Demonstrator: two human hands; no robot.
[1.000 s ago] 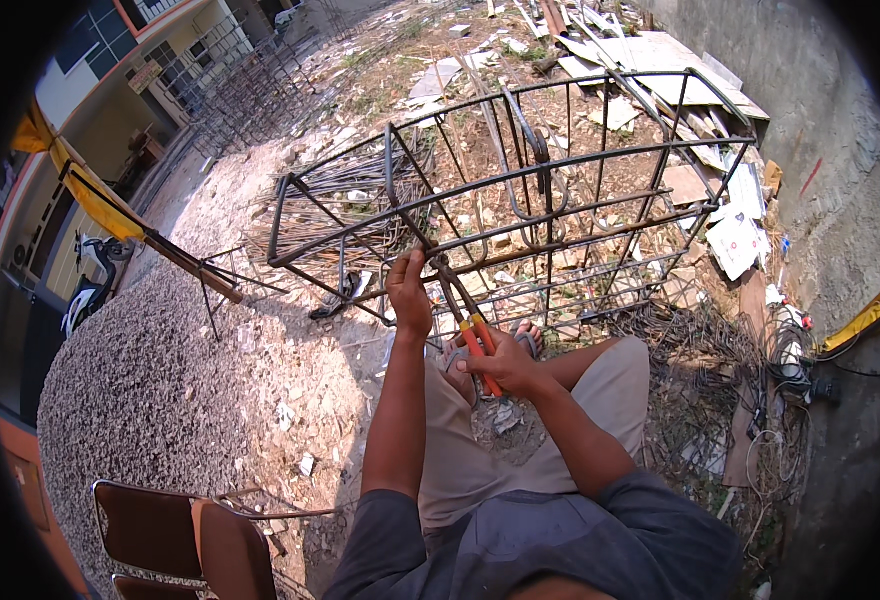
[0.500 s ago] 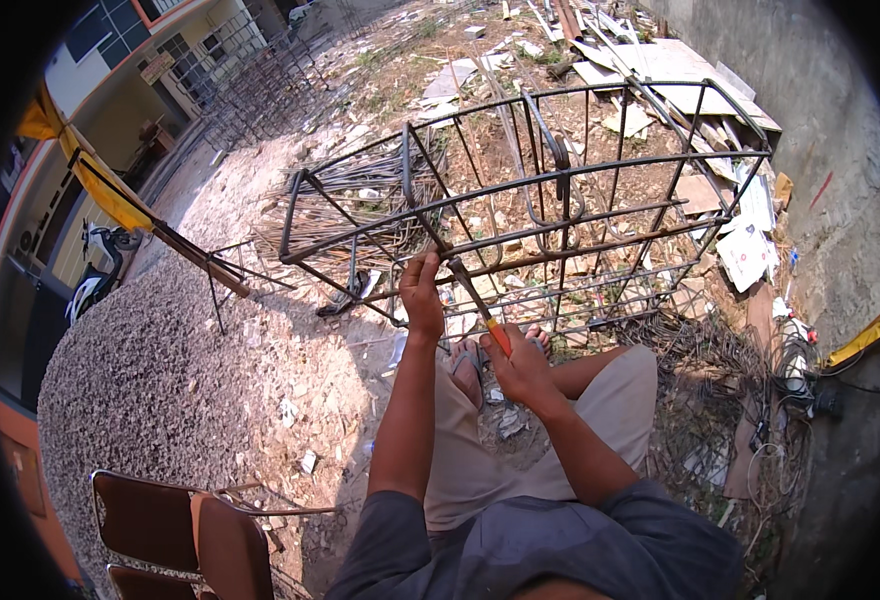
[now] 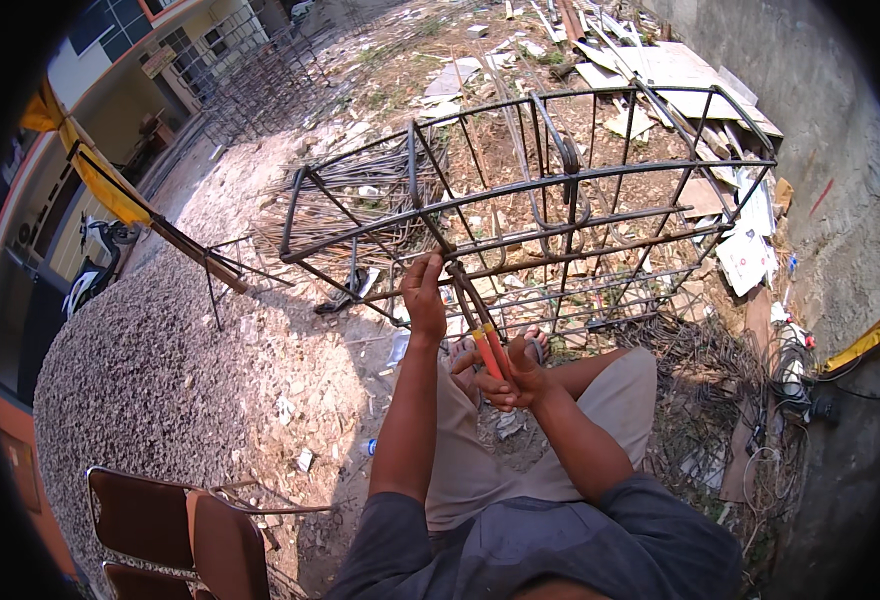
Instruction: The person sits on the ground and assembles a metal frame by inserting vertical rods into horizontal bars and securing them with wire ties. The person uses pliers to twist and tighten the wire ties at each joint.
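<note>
1. Rebar cage [image 3: 572, 180]: it lies lengthwise across the view in front of the seated person, above and beyond the feet.
2. Long bars and several cross loops already stand as a frame; some bent loops bunch near the middle, apart from the spaced ones. One near joint, at the lower end of a loop, looks unfinished, judging by the tool held there.
3. Left hand [image 3: 424, 297]: its fingertips are bent up against that joint; whether they pinch a wire or only steady the bar, I cannot tell.
4. Right hand [image 3: 520, 380]: fingers curl around the orange handles of the pincers [image 3: 487, 345], whose head points up to the joint, beside the left fingertips.
5. Hard to make out: any tie wire, whether the pincers' tips bite on something, and which other joints are fastened. The right palm is hidden.
6. Farther out: a bundle of rods [image 3: 355, 205] behind the cage, a gravel heap [image 3: 140, 390] to the left, and a brown chair [image 3: 143, 513], cut off below.
</note>
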